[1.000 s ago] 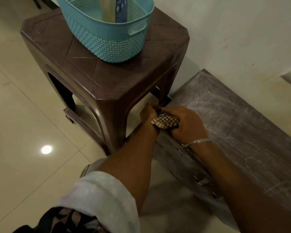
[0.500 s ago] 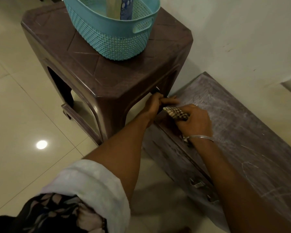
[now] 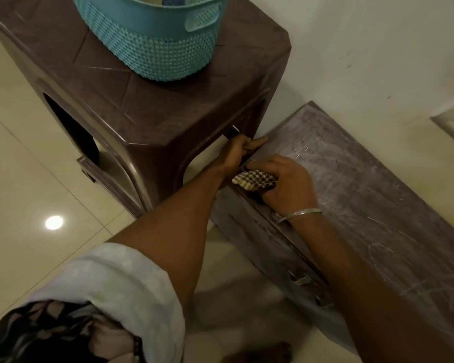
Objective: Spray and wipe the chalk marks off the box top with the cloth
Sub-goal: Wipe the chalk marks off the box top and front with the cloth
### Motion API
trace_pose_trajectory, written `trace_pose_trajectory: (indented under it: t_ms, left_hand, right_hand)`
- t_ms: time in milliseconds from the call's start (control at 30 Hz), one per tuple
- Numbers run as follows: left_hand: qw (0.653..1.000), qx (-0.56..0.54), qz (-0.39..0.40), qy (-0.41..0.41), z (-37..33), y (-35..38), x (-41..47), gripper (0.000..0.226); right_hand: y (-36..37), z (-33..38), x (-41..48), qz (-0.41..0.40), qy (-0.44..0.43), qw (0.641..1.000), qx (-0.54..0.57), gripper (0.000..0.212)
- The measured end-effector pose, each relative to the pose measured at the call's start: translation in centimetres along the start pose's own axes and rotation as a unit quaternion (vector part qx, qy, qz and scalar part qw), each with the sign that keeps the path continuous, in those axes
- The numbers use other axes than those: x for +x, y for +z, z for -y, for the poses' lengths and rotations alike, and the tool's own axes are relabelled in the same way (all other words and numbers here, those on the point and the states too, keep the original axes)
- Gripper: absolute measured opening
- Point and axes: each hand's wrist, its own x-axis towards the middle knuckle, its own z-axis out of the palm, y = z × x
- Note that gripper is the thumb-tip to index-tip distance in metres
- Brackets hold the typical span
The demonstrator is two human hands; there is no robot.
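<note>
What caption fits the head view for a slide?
Right hand presses checked cloth on the chalk-marked box top; left hand grips its corner beside the stool.

A brown plastic stool [image 3: 152,106] (a teal basket [image 3: 152,38] on top) stands on glossy cream floor tiles [image 3: 24,218] against a pale wall [image 3: 378,48]

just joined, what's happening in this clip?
A person is cleaning chalk marks off a long dark box top. The right hand presses a checked cloth on the box's near edge, at the end by the brown stool. The left hand grips that end. Chalk marks are visible across most of the top. A teal basket sits on the stool.
</note>
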Motion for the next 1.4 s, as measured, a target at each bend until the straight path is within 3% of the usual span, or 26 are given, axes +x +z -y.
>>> trace_pose_trajectory:
  t_ms: [133, 300, 433, 600, 800, 900, 967, 1067, 1133, 1200, 1300, 1400]
  left_hand:
    - [1.0, -0.011, 0.016, -0.017, -0.5, 0.2, -0.2, 0.052]
    - [1.0, 0.013, 0.019, 0.001, -0.5, 0.1, 0.0, 0.051]
    - [0.999, 0.029, 0.015, 0.012, -0.8, 0.4, 0.2, 0.052]
    - [0.999, 0.035, 0.021, 0.019, -1.0, 0.9, 1.2, 0.052]
    - [0.996, 0.068, 0.038, 0.032, -1.3, 1.9, 1.6, 0.05]
    - [0.995, 0.09, 0.037, 0.035, -1.1, 1.8, 2.0, 0.039]
    - [0.993, 0.097, 0.044, 0.054, -1.3, 1.9, 1.9, 0.045]
    - [0.987, 0.145, 0.048, 0.038, -1.6, 2.5, 2.1, 0.039]
    - [0.97, 0.234, 0.033, 0.051, -1.1, 2.1, 2.4, 0.041]
    - [0.943, 0.326, 0.025, 0.066, -0.9, 1.3, 2.2, 0.044]
    - [0.927, 0.364, 0.026, 0.089, -0.6, 0.5, 2.0, 0.046]
    - [0.918, 0.384, 0.013, 0.102, -0.6, 0.9, 2.0, 0.049]
  right_hand:
    - [0.1, -0.2, 1.5, -0.077, 0.086, 0.993, -0.031, 0.03]
    - [0.0, -0.1, 0.5, 0.001, 0.002, 1.0, -0.007, 0.044]
    - [-0.2, -1.4, 2.0, -0.093, 0.088, 0.992, 0.0, 0.026]
    - [0.0, -1.1, 1.0, -0.011, 0.009, 1.0, -0.017, 0.042]
    - [-0.4, -2.6, 3.5, -0.102, 0.091, 0.99, -0.038, 0.02]
    - [-0.3, -2.4, 2.5, -0.043, 0.025, 0.998, -0.039, 0.034]
    - [-0.8, -3.1, 2.6, -0.022, 0.011, 0.999, -0.032, 0.043]
    - [-1.4, -4.5, 4.4, -0.085, 0.077, 0.993, -0.025, 0.036]
    - [-1.2, -5.0, 5.1, -0.108, 0.102, 0.988, -0.042, 0.035]
    - [-0.9, -5.2, 4.9, -0.097, 0.086, 0.991, -0.045, 0.037]
    - [-0.9, -5.6, 4.1, -0.049, 0.008, 0.998, -0.04, 0.043]
    - [-1.2, -6.3, 5.3, -0.067, 0.026, 0.997, -0.018, 0.039]
